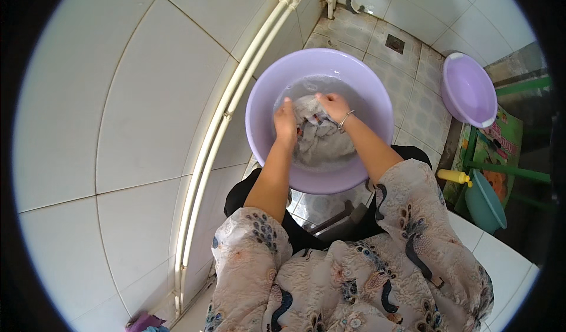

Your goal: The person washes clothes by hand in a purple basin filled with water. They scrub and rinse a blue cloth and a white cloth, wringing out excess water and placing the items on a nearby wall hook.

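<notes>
A large lilac basin (375, 90) stands on the floor between my knees, holding greyish, slightly sudsy water. In it lies a wet, pale grey cloth (323, 138) with a few dark and orange patches, bunched up and partly under water. My left hand (285, 121) grips the cloth's left side, thumb up. At the cloth's upper right edge, my right hand (334, 107) is closed on it, a silvery bangle round the wrist. Some fingertips of both hands are hidden by the cloth.
White pipes (227, 115) run along the tiled wall at left. A smaller lilac basin (470, 90) leans at right, near a green rack (519, 171), a teal basin (486, 201) and a yellow bottle (453, 176). A floor drain (395, 43) lies beyond the large basin.
</notes>
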Available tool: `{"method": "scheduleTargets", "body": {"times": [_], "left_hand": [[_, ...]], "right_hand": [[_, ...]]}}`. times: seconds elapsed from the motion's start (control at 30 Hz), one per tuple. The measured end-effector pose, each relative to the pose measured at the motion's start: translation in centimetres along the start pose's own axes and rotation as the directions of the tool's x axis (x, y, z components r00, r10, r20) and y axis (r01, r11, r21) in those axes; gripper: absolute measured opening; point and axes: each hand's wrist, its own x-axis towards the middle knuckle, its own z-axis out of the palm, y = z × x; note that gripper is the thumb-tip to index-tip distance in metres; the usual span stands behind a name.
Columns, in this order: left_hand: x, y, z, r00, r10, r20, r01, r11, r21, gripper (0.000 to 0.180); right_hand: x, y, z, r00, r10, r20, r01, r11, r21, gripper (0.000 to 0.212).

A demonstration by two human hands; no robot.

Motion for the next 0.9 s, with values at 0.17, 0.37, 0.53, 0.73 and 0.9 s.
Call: {"method": "scheduleTargets", "body": {"times": [0.17,0.37,0.53,0.73,0.9], "left_hand": [[3.9,-5.4,-1.8,0.999,0.006,0.035,-0.028,0.734,0.679,0.020],[2.8,-1.4,-1.4,0.998,-0.002,0.069,-0.006,0.993,0.116,0.012],[2.0,0.7,-1.4,0.975,0.066,0.214,0.011,0.939,-0.344,0.008],[-0.8,1.8,-0.2,0.929,-0.003,0.371,0.036,0.996,-0.081,0.019],[0.1,-0.2,1.0,0.948,0.295,0.116,-0.271,0.944,-0.188,0.029]], "right_hand": [[-0.2,1.2,-0.3,0.995,0.102,0.004,-0.085,0.849,-0.522,0.036],[-1.1,-2.8,-3.7,0.974,0.119,0.194,-0.177,0.930,0.321,0.029],[-5.0,-8.8,-5.9,0.942,0.023,0.335,-0.229,0.773,0.592,0.027],[-4.4,-6.3,-4.8,0.989,-0.137,0.047,0.118,0.950,0.290,0.024],[-9.6,-10.4,0.3,0.814,-0.572,-0.096,0.520,0.793,-0.319,0.031]]}}
